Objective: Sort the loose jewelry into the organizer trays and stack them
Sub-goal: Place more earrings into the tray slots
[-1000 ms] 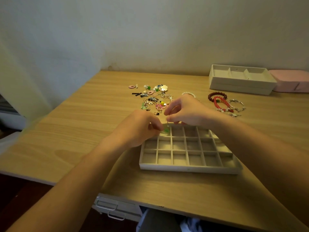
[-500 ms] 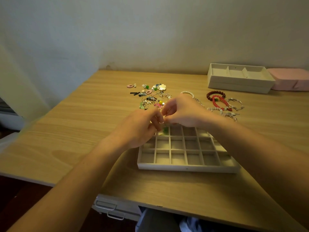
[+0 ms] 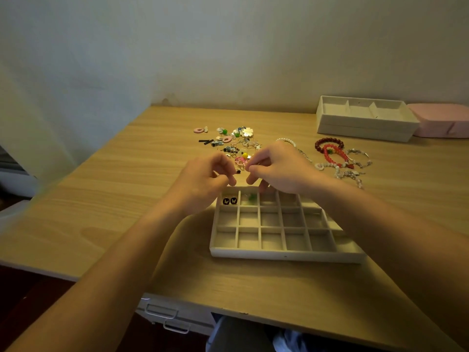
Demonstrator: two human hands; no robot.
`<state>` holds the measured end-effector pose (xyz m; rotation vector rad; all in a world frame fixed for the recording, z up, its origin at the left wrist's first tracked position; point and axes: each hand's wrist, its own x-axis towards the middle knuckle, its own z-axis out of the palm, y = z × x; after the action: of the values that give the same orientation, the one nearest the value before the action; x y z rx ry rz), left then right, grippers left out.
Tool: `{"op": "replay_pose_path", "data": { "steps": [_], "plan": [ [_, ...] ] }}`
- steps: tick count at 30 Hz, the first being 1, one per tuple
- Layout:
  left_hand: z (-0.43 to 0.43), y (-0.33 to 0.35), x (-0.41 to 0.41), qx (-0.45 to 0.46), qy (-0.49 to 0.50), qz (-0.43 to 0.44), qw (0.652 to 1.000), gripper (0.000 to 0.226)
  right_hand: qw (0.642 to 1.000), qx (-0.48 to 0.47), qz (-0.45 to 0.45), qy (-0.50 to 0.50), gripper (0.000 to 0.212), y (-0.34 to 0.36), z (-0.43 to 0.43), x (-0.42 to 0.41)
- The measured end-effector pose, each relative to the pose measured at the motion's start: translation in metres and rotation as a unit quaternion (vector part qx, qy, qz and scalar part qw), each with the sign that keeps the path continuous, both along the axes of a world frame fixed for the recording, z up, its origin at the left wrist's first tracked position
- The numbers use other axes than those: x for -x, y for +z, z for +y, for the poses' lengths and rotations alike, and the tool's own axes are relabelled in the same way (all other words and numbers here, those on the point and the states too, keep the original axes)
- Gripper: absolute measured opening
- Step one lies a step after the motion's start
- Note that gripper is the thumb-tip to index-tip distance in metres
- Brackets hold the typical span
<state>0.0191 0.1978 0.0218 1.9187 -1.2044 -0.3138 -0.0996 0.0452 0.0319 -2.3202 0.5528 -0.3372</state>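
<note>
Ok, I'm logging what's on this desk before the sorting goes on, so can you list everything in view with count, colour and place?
table: one, light wood, against the wall.
grid tray: one, cream, near middle of the table.
black studs: two, black, tray's far-left compartment.
green piece: one, green, next compartment to the right.
loose earrings: a pile, mixed colours, beyond the tray.
bracelets: several, red, dark red, pearl, silver, right of the pile.
divided trays: apparently two stacked, white, far right.
pink box: one, pink, beside those trays.
drawer unit: one, white, under the table.
left hand: fingers curled, above the tray's far edge; grip contents too small to tell.
right hand: likewise, beside it.
</note>
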Motion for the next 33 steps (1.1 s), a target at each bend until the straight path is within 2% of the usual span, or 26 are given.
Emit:
{"op": "replay_pose_path", "data": {
  "steps": [9,13,17,21,26,33],
  "plan": [
    [-0.028,-0.013,-0.054,-0.025,0.183,0.019,0.983,0.026,0.998,-0.003,-0.001,-0.068,0.027,-0.002,-0.021,-0.029],
    [-0.044,-0.027,-0.067,-0.105,0.176,0.003,0.979,0.022,0.997,0.027,0.017,-0.064,0.022,-0.007,-0.028,-0.057],
    [-0.056,-0.027,-0.076,-0.138,0.158,-0.011,0.978,0.037,0.997,0.042,0.022,-0.066,0.027,-0.011,-0.032,-0.081],
    [-0.06,-0.028,-0.081,-0.148,0.153,-0.049,0.976,0.015,0.999,0.022,0.014,-0.04,0.027,-0.009,-0.034,-0.09],
    [-0.058,-0.031,-0.082,-0.134,0.156,-0.095,0.974,0.009,0.999,-0.008,-0.006,-0.036,0.025,-0.009,-0.04,-0.089],
    [-0.053,-0.022,-0.074,-0.125,0.146,-0.02,0.981,0.019,0.997,-0.055,-0.02,-0.056,0.021,-0.004,-0.042,-0.074]
  ]
}}
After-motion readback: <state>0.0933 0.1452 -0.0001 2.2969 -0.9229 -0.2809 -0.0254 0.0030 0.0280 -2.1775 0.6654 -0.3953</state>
